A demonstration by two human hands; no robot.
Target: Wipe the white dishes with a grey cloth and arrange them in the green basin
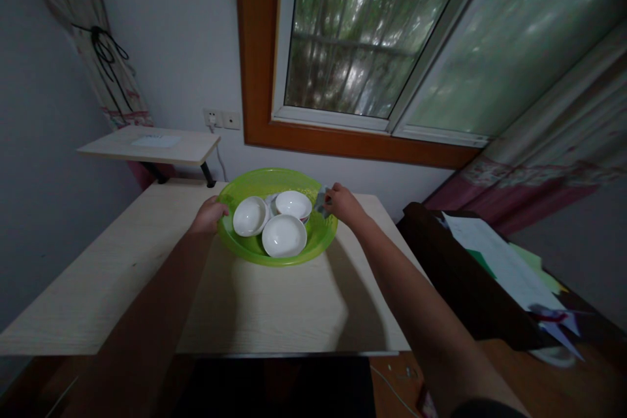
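A translucent green plastic basin (277, 260) sits on or just above the pale wooden table. Inside it are white bowls: one tilted at the left (251, 216), one at the front (285, 236) and one at the back right (293, 203) with a coloured outer side. My left hand (210, 214) is closed on the basin's left rim. At the right rim my right hand (343, 202) is closed on a grey cloth (321, 201); whether its fingers also grip the rim is hidden. Something pale lies between the bowls, too small to make out.
The wooden table (274, 313) carries a small raised shelf (161, 145) with a paper (155, 141) at its back left. Behind are a wall socket (221, 119) and a window (362, 32). To the right, papers (504, 261) lie on a dark piece of furniture (441, 268).
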